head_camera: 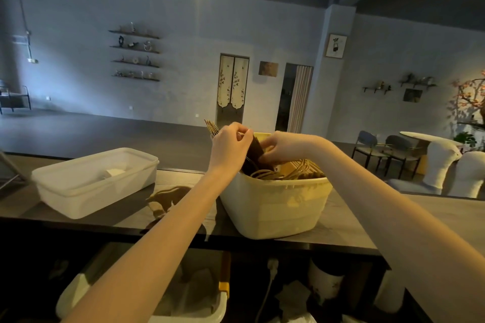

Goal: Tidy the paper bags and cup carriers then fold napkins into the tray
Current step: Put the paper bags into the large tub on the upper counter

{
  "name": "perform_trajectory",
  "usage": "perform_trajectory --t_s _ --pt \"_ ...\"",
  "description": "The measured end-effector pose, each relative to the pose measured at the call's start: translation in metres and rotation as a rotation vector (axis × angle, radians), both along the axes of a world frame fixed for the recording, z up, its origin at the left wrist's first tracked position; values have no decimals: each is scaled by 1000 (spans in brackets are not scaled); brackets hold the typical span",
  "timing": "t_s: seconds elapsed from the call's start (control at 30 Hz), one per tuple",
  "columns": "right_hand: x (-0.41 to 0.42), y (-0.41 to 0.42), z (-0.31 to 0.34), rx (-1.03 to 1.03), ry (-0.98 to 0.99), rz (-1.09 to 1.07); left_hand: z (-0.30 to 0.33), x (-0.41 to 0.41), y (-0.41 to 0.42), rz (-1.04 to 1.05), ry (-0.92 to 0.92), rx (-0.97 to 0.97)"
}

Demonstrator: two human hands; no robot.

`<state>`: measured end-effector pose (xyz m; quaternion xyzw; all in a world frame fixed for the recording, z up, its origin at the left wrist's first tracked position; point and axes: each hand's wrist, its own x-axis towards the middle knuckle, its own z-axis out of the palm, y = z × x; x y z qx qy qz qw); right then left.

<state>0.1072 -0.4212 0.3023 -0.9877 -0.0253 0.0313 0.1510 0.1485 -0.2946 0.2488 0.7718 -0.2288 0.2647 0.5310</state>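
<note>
Head view: both hands reach into a cream tub (273, 207) that stands on the dark surface (349, 228). The left hand (231, 145) has its fingers curled, pinching the top edge of a dark brown bag (256, 151) that stands upright at the tub's far side. The right hand (282, 148) meets it from the other side, fingers bent round the same bag's edge, so the two hands are close together with the bag between them. Below them, more brown bags (294, 169) lie packed in the tub, their looped handles showing over the rim. Striped bag tops (212, 127) stick up just behind the left hand.

To the left, well apart from the tub, sits a translucent white tray (86, 191) with a lid-like rim; a folded white napkin (115, 172) shows inside it. Between tray and tub, a brown cup carrier (168, 198) lies flat on the surface, partly hidden by the left forearm. Under the surface, a white bin (210, 309) with a yellow clip holds crumpled paper.
</note>
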Motion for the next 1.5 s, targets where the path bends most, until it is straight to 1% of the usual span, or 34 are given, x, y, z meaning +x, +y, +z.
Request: perform_trajectory --t_s 0.07,0.1,0.17,0.23,0.3,0.37,0.4,0.47,0.5,0.53,0.57,0.6,0.63,0.7,0.73,0.77,0.8,0.83,0.87,0.97,1.03,1.17,1.27,1.4,1.43,1.5 --pt "0 -2 -4 -94 43 18 0 3 -3 69 -16 45" --pt "-1 -3 -3 -114 39 23 0 4 -3 73 -17 74" --pt "-2 -11 -2 -127 15 4 0 6 -2 27 -11 162" --pt "-2 -21 -1 -154 0 -62 0 7 1 3 -4 234" --pt "-2 -30 -2 -140 -45 -111 1 7 1 2 1 247" --pt "-2 -34 -6 -160 -225 -109 1 6 1 -11 0 219" --pt "-3 -36 -9 -245 -359 -100 1 5 0 -12 -6 205" --pt "-4 -39 -15 -482 -626 -45 0 5 -1 3 -23 192" --pt "-5 -39 -19 -581 -705 23 -1 7 -1 16 -30 194" --pt "-7 -39 -21 -659 -736 93 -2 8 0 30 -33 204" --pt "-7 -38 -22 -701 -710 143 -3 8 1 42 -32 218" --pt "-7 -37 -23 -677 -625 159 -4 9 2 52 -30 233" --pt "-4 -34 -23 -572 -471 128 -6 9 4 61 -29 246" --pt "1 -27 -20 -201 -97 14 -8 8 7 71 -27 262" --pt "3 -22 -17 -26 23 -25 -8 6 8 70 -24 275" --pt "4 -19 -13 104 70 -54 -8 6 10 63 -20 297" --pt "4 -16 -11 203 73 -64 -7 5 11 56 -23 333" --pt "3 -12 -11 266 69 -62 -7 5 11 49 -26 377" --pt "0 -7 -11 278 74 -49 -7 4 10 40 -29 420" --pt "0 -4 -24 124 104 -25 -9 1 7 10 -18 472" --pt "2 -7 -29 97 77 -20 -7 1 6 0 -1 464" --pt "-10 -23 -19 240 -113 3 6 -3 3 -104 50 494" --pt "-23 -39 -14 337 -301 -14 18 -20 -13 -189 -3 473" --pt "-52 -69 -14 324 -514 -82 30 -59 -48 -375 -70 271" --pt "-62 -77 -16 316 -572 -113 31 -70 -58 -447 -49 209" --pt "-80 -97 -21 327 -670 -202 29 -89 -80 -603 56 88"
